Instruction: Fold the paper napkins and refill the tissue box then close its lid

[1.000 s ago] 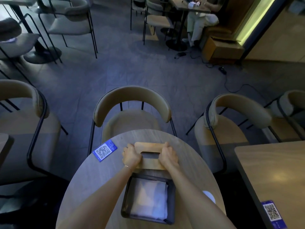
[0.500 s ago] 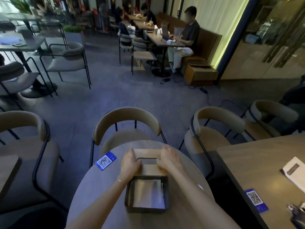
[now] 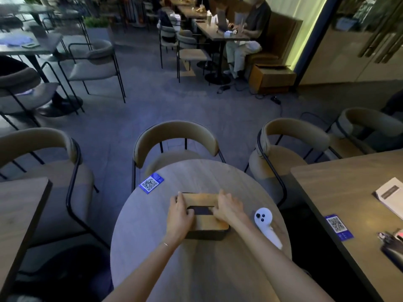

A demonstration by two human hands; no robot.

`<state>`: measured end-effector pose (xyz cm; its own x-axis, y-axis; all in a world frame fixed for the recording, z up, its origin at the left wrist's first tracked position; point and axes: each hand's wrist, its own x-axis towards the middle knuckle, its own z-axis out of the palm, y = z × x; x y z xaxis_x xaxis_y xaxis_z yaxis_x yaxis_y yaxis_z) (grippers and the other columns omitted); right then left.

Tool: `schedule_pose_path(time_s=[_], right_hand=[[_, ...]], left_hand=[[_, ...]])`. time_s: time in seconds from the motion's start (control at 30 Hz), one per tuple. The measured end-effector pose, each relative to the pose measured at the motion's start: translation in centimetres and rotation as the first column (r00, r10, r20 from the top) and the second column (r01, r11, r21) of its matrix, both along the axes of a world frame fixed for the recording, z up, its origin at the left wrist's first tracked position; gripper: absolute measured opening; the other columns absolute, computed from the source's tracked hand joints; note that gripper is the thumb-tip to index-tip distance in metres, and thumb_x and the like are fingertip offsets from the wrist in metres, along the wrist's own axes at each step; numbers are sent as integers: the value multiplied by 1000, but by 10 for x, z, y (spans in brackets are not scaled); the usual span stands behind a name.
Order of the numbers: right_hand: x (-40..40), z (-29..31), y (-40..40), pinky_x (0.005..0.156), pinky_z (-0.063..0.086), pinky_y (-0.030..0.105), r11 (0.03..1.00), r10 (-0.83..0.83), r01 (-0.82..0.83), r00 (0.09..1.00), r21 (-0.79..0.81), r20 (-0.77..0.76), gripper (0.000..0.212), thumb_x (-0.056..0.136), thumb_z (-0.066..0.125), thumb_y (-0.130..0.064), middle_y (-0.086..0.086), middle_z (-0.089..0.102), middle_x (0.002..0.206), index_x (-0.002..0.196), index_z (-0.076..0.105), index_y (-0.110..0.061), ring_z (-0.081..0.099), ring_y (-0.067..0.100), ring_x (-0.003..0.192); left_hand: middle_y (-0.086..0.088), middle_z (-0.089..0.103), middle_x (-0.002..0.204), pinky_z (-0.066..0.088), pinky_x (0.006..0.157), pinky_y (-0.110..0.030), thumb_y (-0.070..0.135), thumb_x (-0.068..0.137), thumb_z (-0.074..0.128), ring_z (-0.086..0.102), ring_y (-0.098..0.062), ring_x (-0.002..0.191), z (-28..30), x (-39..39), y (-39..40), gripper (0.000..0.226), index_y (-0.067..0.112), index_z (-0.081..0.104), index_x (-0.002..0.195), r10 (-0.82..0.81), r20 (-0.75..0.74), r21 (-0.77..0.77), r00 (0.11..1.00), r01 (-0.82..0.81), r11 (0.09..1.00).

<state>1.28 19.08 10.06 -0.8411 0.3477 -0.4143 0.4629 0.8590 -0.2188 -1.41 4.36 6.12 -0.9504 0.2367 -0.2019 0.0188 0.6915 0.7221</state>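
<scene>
- Since the frame half a second back, the wooden lid (image 3: pixel 201 211) has come off the far bench surface and now sits on top of the dark tissue box (image 3: pixel 206 234), covering the white napkins that were exposed before.
- Lid: light wood, flat on the box, with a dark rectangular slot (image 3: pixel 200 210) near its middle. The lid's near right corner slightly overhangs the box wall.
- Left hand (image 3: pixel 180 216): palm down on the lid's left part, fingers reaching over the far left corner, thumb by the slot. Flat and pressing, not curled around anything.
- Right hand (image 3: pixel 229 209): palm down on the lid's right part, fingers spread toward the far edge, likewise flat rather than closed.
- Thin bracelet (image 3: pixel 165 244) on the left wrist.
- Box position: centre of the round bench (image 3: pixel 196 269), between the two forearms.
- Other items on the same bench: blue QR code card (image 3: pixel 151 183) near the far left rim, apart from the box; white handheld controller (image 3: pixel 267 227) just right of the right forearm (three dark buttons on its head).
- Surroundings: curved-back chair (image 3: pixel 175 140) directly beyond the bench; a second bench (image 3: pixel 349 192) to the right carries another blue QR card (image 3: pixel 339 226) and a white booklet (image 3: pixel 390 196).
</scene>
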Motion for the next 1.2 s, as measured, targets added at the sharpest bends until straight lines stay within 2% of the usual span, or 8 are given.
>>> schedule_pose_path(time_s=[0.23,0.47,0.6,0.83,0.97,1.07,1.17,1.2], right_hand=[[3,-3,1,90,49,35,999,3,-1,998,40,-56,51,93,59,-33,12,57,128,135,40,-11,59,25,115],[6,-7,4,87,50,34,997,-26,31,998,73,-63,47,95,54,-30,13,60,125,133,39,-7,61,26,113],[4,-10,7,89,49,35,996,-32,36,998,83,-48,50,95,55,-29,14,59,128,136,39,-6,60,27,115],[5,-17,7,87,51,34,996,-45,52,995,75,-89,52,95,55,-27,14,60,126,140,36,-9,62,26,113],[7,-21,7,87,51,35,995,-72,78,992,60,-105,58,95,55,-30,13,58,128,144,30,-11,62,25,113],[6,-18,10,88,51,36,997,-79,80,995,8,-59,57,93,58,-30,13,57,129,141,33,-12,60,26,114],[-9,-1,21,91,49,36,993,-85,86,996,-81,14,49,90,62,-32,10,57,122,132,43,-14,59,25,111],[-16,9,23,90,51,36,979,-132,132,991,-158,10,42,90,62,-33,9,59,114,125,48,-14,61,24,106]], left_hand=[[-6,31,150,42,103,-27,20,96,47,45,-19,128,0,1,3,61,7,19,149,-20,-35,-17,999,19,1000],[-4,29,153,41,105,-26,23,97,44,38,-18,135,-2,-8,8,60,8,20,149,-114,-144,-128,983,96,987],[-5,24,154,43,102,-25,24,97,43,36,-18,134,-5,-6,12,60,7,18,149,-147,-144,-181,979,120,976],[-7,2,161,44,102,-27,26,100,36,30,-22,141,-18,-1,9,65,8,-1,152,-181,-115,-183,977,158,970],[-7,0,161,42,104,-26,26,101,34,26,-23,144,-22,0,9,67,9,-6,152,-177,-111,-143,978,160,977],[-7,9,160,40,107,-29,28,101,34,29,-22,143,-23,-1,6,63,10,2,152,-169,-84,-108,982,160,981],[-9,33,151,40,110,-38,36,99,37,40,-22,135,-8,-19,12,54,10,29,145,-61,-89,-34,994,58,998],[-10,44,142,44,105,-37,39,98,39,48,-20,126,2,-27,16,49,10,41,138,-24,-82,23,996,26,999]])
